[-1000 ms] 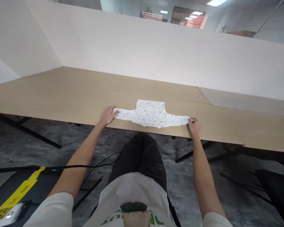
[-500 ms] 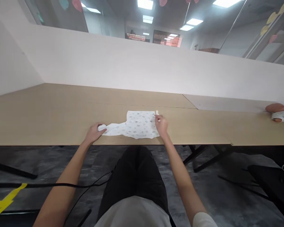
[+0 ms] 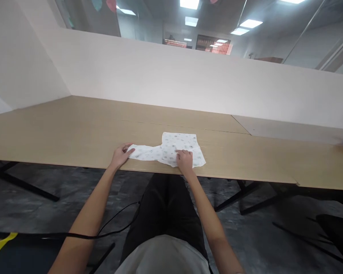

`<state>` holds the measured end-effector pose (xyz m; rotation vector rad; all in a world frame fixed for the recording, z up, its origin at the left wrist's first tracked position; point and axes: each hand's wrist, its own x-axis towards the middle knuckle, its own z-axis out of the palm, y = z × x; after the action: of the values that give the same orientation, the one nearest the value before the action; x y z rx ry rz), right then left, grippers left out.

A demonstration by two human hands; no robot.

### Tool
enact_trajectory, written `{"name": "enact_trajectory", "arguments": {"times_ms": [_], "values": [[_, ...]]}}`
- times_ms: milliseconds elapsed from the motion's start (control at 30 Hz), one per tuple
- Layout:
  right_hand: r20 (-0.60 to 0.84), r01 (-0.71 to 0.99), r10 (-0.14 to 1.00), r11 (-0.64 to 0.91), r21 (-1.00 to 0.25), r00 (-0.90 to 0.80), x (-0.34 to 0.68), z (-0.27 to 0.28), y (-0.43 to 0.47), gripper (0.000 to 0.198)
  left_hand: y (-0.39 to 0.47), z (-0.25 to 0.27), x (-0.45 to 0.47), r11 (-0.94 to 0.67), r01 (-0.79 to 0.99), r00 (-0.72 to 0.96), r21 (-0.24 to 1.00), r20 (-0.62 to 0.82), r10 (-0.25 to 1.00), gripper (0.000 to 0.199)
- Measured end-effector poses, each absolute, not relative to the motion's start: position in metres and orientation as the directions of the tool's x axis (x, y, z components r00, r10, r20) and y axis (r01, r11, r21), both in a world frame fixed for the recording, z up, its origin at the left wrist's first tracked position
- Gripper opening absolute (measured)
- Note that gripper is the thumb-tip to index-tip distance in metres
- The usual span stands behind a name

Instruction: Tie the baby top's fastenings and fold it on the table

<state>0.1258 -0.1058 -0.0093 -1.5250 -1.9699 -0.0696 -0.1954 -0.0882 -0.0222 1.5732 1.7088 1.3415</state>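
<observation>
Your left hand point(image 3: 120, 156) pinches the outstretched sleeve point(image 3: 145, 153) of a printed garment point(image 3: 168, 147) lying flat on the counter point(image 3: 246, 160), apparently steadying it, while your right hand point(image 3: 185, 161) rests bent fingers point(image 3: 186, 153) on its body, grip unclear.

Scene is moderately bright. Cool light is given off by ceiling panels point(image 3: 189, 3), blown out to white. View at the glass point(image 3: 157, 23) above the white partition point(image 3: 148, 72) is hazed and soft. Wooden tabletop point(image 3: 74, 125) is evenly lit; the floor point(image 3: 94, 198) below is left dim. Detail in the black trousers point(image 3: 165, 209) is mostly lost. Fine print on the white garment point(image 3: 178, 142) is slightly blurred. Forearms point(image 3: 210, 213) are stretched by wide-angle distortion.
</observation>
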Motion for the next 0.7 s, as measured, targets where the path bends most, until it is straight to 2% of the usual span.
{"name": "enact_trajectory", "arguments": {"times_ms": [100,200,267,333,400,433,500,600,700], "values": [[0.635,0.85,0.764,0.407,-0.334,-0.116,0.128,-0.014,-0.125,0.023,-0.088,-0.027,-0.197,-0.158,0.481,-0.25,0.863,0.307,0.918,0.057],[0.792,0.75,0.611,0.524,-0.403,-0.002,0.127,-0.039,-0.171,0.021,-0.092,-0.027,-0.195,-0.161,0.498,-0.27,0.852,0.328,0.905,0.053],[0.792,0.668,0.608,0.571,-0.477,0.046,0.122,-0.07,-0.211,0.02,-0.092,-0.024,-0.191,-0.148,0.498,-0.299,0.854,0.33,0.896,0.049],[0.694,0.631,0.718,0.513,-0.583,0.057,0.115,-0.108,-0.248,0.024,-0.089,-0.018,-0.181,-0.147,0.439,-0.344,0.886,0.317,0.884,0.046],[0.468,0.625,0.883,0.378,-0.684,-0.022,0.109,-0.146,-0.273,0.027,-0.081,-0.009,-0.162,-0.164,0.347,-0.394,0.923,0.302,0.868,0.042],[0.341,0.626,0.936,0.319,-0.712,-0.089,0.107,-0.161,-0.279,0.028,-0.075,-0.002,-0.148,-0.178,0.312,-0.411,0.933,0.302,0.86,0.04],[0.144,0.669,0.971,0.234,-0.705,-0.189,0.105,-0.184,-0.28,0.029,-0.064,0.012,-0.114,-0.218,0.296,-0.412,0.93,0.33,0.849,0.036],[-0.027,0.746,0.971,0.165,-0.645,-0.237,0.106,-0.199,-0.269,0.03,-0.053,0.028,-0.052,-0.345,0.348,-0.252,0.872,0.442,0.861,0.032],[-0.071,0.765,0.971,0.132,-0.63,-0.226,0.108,-0.2,-0.262,0.029,-0.055,0.028,0.0,-0.504,0.436,0.088,0.746,0.522,0.848,0.031]]}}
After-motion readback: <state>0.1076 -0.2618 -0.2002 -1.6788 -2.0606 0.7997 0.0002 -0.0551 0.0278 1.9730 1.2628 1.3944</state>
